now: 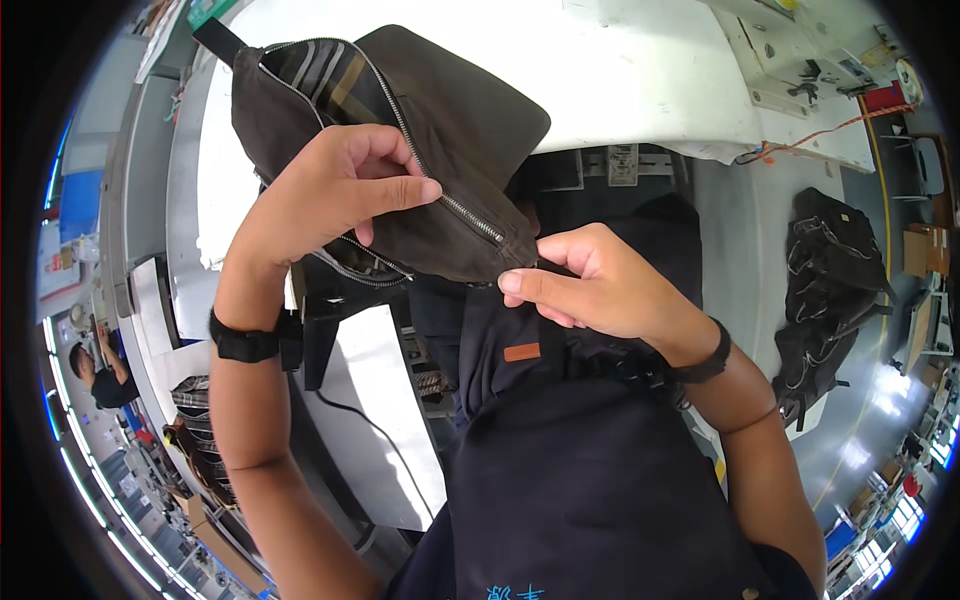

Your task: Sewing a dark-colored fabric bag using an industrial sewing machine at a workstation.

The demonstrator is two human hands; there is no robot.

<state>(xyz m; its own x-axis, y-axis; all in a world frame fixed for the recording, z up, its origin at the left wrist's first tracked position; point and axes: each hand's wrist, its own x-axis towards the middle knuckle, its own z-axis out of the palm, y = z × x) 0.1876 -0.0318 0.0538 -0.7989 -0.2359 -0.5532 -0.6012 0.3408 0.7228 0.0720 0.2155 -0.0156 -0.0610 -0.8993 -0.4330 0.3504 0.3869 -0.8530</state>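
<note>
A dark brown zippered bag [450, 158] with a striped plaid lining hangs over the near edge of the white table. Its metal zipper is parted at the far left end, where a short black strap sticks out. My left hand [345, 190] is closed on the bag's side, its thumb lying by the zipper teeth and its other fingers curled partly out of sight. At the bag's near right end, my right hand [590, 280] pinches the corner between thumb and fingers. A second zippered opening shows below my left hand.
The white table [640, 80] stretches ahead, with machine parts [800, 60] at its right. Several dark bags [830, 270] lie piled to my right. More plaid-lined pieces [195, 430] sit at the lower left. Another person [105, 375] is far off at the left.
</note>
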